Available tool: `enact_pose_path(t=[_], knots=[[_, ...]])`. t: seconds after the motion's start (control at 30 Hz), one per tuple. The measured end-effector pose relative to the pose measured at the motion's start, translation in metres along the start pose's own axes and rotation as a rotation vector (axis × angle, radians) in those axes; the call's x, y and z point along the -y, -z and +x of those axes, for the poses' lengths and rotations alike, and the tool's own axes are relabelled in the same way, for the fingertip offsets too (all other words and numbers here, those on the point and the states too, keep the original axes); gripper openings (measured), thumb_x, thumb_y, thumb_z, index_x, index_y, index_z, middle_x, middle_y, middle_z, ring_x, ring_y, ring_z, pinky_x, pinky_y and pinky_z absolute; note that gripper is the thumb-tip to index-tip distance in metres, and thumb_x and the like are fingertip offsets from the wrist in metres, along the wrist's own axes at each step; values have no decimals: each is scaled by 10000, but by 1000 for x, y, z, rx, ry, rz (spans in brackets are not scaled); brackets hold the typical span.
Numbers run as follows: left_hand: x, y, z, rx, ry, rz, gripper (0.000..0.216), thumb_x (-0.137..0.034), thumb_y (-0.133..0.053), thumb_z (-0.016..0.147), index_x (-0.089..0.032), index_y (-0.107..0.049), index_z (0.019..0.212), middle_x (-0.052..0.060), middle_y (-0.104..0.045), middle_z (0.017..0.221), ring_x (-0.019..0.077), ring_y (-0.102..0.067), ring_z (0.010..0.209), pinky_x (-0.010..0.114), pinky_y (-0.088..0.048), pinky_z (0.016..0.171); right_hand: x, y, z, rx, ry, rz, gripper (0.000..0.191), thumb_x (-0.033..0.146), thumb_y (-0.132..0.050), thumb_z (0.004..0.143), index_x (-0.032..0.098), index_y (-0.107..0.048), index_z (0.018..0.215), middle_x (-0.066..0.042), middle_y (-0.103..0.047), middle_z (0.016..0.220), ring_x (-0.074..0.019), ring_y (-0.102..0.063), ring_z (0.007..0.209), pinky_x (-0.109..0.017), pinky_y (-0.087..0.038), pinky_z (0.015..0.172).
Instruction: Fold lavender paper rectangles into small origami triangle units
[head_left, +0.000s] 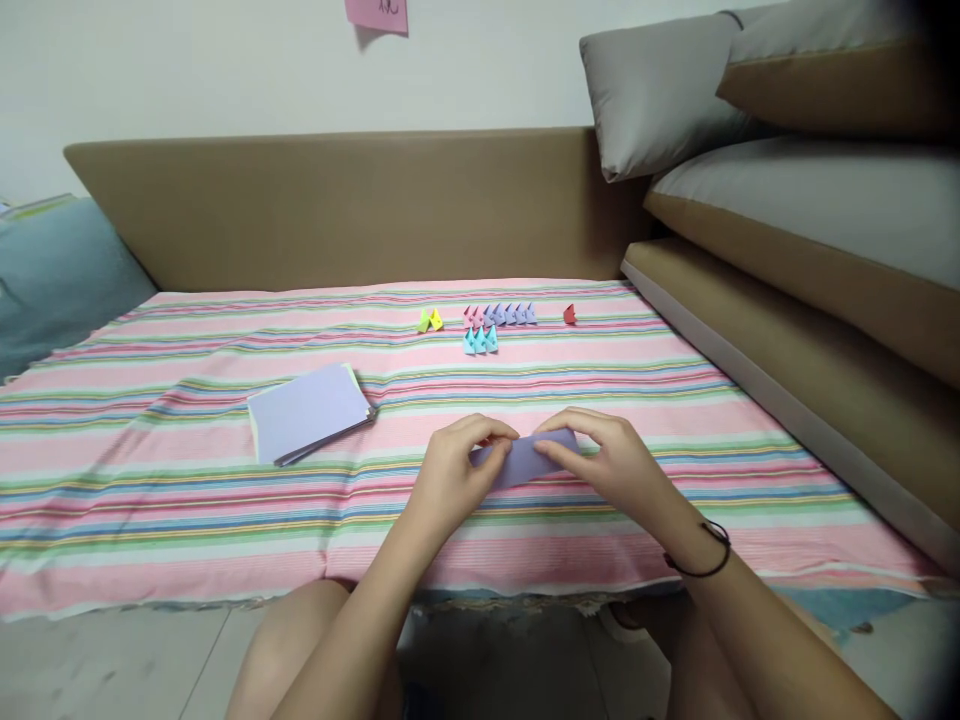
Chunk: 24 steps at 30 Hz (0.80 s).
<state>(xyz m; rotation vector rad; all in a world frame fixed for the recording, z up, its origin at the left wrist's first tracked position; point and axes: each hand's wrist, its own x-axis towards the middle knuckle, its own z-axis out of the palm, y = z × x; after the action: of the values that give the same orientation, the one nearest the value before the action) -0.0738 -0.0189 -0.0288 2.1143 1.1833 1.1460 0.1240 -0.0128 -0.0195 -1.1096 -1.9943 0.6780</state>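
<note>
Paper (529, 466), a smooth violet strip, is spanning the gap between your hands. Your left hand (463, 460) is grasping its far edge, thumb and curled index finger nearly meeting; your right hand (611, 452) is pinching farther right along that edge, index finger arching over and thumb lying across the face. Both your wrists are slanting inward, palms facing each other, and a thin dark band (709, 555) is circling your right wrist. Beneath your hands, woven cloth (405, 545) is showing multicolored stripes and soft wrinkles. Beyond your left hand and to its left, a flat stack (307, 412) of violet-topped sheets is resting askew. Straight beyond your hands, small pointed folds are standing out: yellow (436, 320), pink and violet (511, 314), teal (480, 341), with one red fold (570, 314) sitting apart on the right.
</note>
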Motion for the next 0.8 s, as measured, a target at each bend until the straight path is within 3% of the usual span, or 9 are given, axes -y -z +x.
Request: enact_pose_path(t=[0.1, 0.27, 0.57, 0.7, 0.8], knots=[[-1, 0, 0, 4, 12, -3, 129, -116, -554, 813, -184, -662, 827, 12, -688, 803, 129, -617, 761, 234, -463, 713, 5, -7, 0, -53, 6, 11, 108, 224, -596, 847, 204, -681, 783, 4, -700, 783, -157, -629, 759, -267, -455, 706], [1, 4, 2, 14, 96, -3, 114, -145, -561, 813, -189, -661, 782, 3, -698, 792, 129, -616, 742, 233, -457, 701, 6, -3, -2, -91, -21, 46, 90, 226, -640, 813, 209, -708, 758, 5, -727, 792, -163, -650, 770, -264, -471, 709], [8, 22, 3, 81, 98, 124, 150, -199, -488, 858, -190, -613, 775, 12, -661, 806, 148, -591, 762, 265, -445, 708, -7, 9, -1, -181, -155, 154, 105, 291, -683, 765, 202, -716, 720, -25, -728, 799, -201, -646, 802, -298, -476, 720], [14, 32, 4, -38, 145, 131, 159, -248, -492, 857, -193, -614, 771, 24, -657, 805, 164, -590, 762, 289, -455, 711, -17, 10, 0, -258, -283, 259, 188, 370, -710, 724, 185, -720, 753, -48, -707, 769, -210, -614, 722, -314, -456, 621], [15, 28, 4, -188, 282, -60, 162, -315, -538, 835, -181, -613, 781, 36, -654, 816, 170, -605, 784, 286, -482, 710, -21, 7, 1, -331, -412, 469, 233, 394, -728, 696, 180, -709, 784, -48, -693, 774, -194, -595, 667, -305, -443, 560]])
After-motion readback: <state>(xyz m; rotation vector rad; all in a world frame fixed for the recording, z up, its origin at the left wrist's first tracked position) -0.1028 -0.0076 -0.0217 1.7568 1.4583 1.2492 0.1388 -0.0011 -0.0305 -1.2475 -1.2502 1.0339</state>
